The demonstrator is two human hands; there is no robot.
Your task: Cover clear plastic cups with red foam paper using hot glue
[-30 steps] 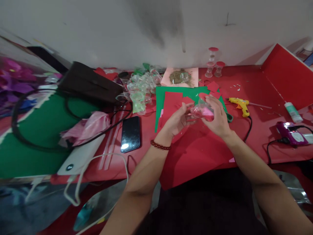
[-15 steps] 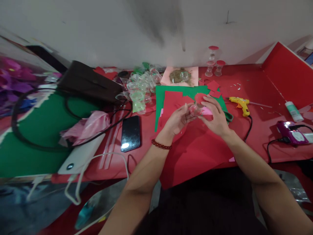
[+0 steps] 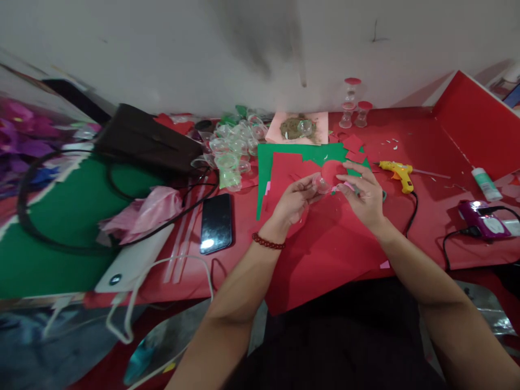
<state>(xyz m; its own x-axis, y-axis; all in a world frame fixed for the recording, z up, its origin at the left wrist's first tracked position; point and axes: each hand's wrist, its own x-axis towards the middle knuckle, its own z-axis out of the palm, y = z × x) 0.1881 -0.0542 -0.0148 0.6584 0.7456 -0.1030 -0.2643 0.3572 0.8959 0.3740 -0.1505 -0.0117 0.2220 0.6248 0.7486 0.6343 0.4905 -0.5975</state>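
My left hand [image 3: 296,201] is closed on a small hourglass made of clear plastic cups [image 3: 320,184], held tilted above the red paper. A round red disc [image 3: 331,169] covers its upper end and faces me. On its other side my right hand [image 3: 363,192] has its fingers apart, the tips at the disc's right edge. Under both hands lie red paper sheets [image 3: 320,249] on a green sheet [image 3: 266,162]. Part of a pair of green-handled scissors [image 3: 384,195] shows behind my right hand.
Finished cup hourglasses [image 3: 363,115] stand by the wall. Clear cups [image 3: 233,143] are heaped beside pink paper [image 3: 276,130] bearing brown sand. A yellow glue gun [image 3: 400,174], a glue bottle [image 3: 486,184] and a purple device [image 3: 483,219] lie right. A phone [image 3: 216,223] and cables lie left.
The hourglass has turned so its red disc faces me more. My right hand's fingers have loosened and drawn slightly right, while my left hand keeps hold.
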